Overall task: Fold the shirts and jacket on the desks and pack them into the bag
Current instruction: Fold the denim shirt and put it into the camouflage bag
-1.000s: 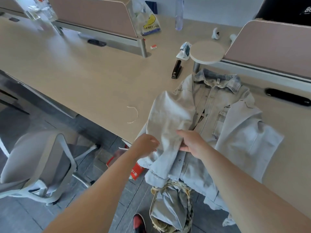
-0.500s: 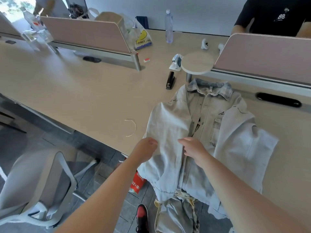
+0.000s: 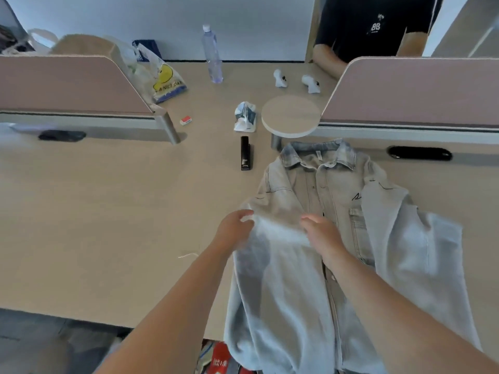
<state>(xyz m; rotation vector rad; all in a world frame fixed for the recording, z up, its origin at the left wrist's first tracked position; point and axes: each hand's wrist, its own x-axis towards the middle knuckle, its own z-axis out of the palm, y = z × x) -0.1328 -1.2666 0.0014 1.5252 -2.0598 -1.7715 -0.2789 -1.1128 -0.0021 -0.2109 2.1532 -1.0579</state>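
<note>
At the near edge of the worktop (image 3: 108,211), a red printed packet (image 3: 220,363) shows below the overhang, just left of the hanging hem of the denim jacket (image 3: 324,184). The jacket is pale-washed and lies front up on the worktop, hem over the near edge and collar pointing away from me. Its sleeve on my left is folded in across the front, and the one on my right lies over the chest pocket side.

My left hand (image 3: 235,228) has its grip clamped on the outer edge of that folded left part, fingers curled into the cloth. My right hand (image 3: 321,233) sits just beside the button placket. Its grip looks closed on the inner edge of the same fold, though motion blur softens the fingertips. A short pale thread (image 3: 187,255) lies on the bare worktop near my left forearm.

Beyond the jacket's left shoulder lies a black stapler (image 3: 245,153), and past it a crumpled white wrapper (image 3: 244,116) beside a round wooden stand (image 3: 291,114). A small red-and-white box (image 3: 185,120) lies further left. Pink-grey partition panels (image 3: 67,85) rise on both sides. Behind them are a smiley-printed plastic bag (image 3: 164,79), a clear water bottle (image 3: 212,55) and two small white objects (image 3: 279,78). A person in a black T-shirt (image 3: 372,25) stands at the far side.
</note>
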